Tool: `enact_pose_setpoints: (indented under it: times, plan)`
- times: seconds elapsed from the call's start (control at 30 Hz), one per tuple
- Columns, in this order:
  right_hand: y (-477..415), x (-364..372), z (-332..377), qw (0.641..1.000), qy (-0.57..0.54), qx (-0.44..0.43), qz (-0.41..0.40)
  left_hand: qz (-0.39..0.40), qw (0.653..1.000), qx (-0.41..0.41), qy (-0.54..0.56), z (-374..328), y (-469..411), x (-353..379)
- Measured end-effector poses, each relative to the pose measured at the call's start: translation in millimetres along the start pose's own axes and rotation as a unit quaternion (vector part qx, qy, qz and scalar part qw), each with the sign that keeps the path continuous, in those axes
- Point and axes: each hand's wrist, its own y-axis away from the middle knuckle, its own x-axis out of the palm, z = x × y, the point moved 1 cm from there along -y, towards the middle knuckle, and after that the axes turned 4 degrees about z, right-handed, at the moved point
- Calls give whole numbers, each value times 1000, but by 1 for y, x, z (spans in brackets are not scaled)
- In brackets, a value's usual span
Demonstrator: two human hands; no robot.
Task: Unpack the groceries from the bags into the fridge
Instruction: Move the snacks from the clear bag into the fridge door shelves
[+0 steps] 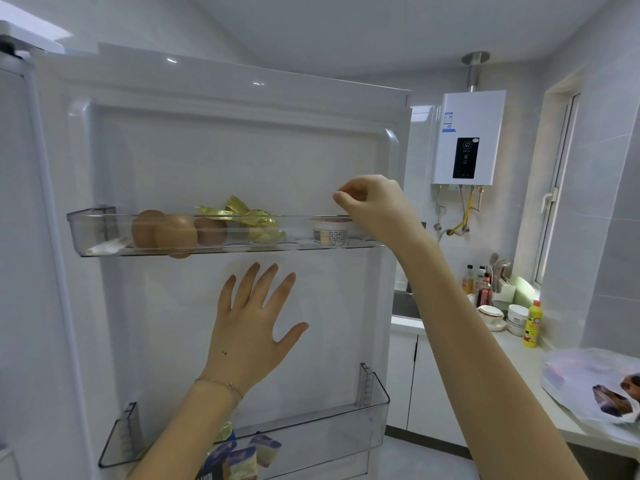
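Observation:
The open fridge door (242, 157) fills the view. Its upper clear shelf (90, 233) holds three brown eggs (175, 235), a gold foil packet (258, 223) and a small white cup (330, 232) at the right end. My right hand (372, 202) hovers just above that cup, fingers curled with nothing in them. My left hand (254, 320) is spread flat against the door panel below the shelf, holding nothing. The lower door bin (346, 424) has blue and yellow packets (242, 455). A white plastic grocery bag (588, 379) lies on the counter at the right.
A white counter (512, 348) runs along the right wall with bowls (516, 318), a yellow bottle (533, 323), sauce bottles (479, 284) and a utensil holder. A white water heater (467, 136) hangs on the wall. The fridge body edge (20, 237) is at the left.

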Motion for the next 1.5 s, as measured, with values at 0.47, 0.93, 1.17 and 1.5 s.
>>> enact_pose_setpoints:
  times: [0.47, 0.93, 1.17, 1.5]
  plan:
    - [25, 7, 3, 989, 126, -73, 37, 8, 999, 29, 17, -16, 10, 10]
    - [70, -19, -34, 986, 103, -112, -68, 19, 998, 41, 33, -70, -16, 13]
    - [117, -73, -122, 986, 144, -49, -70, 14, 995, 68, 72, -159, -37, 18]
    - [204, -190, -283, 972, 212, 102, -27, 34, 980, 119, 153, -352, -74, 66]
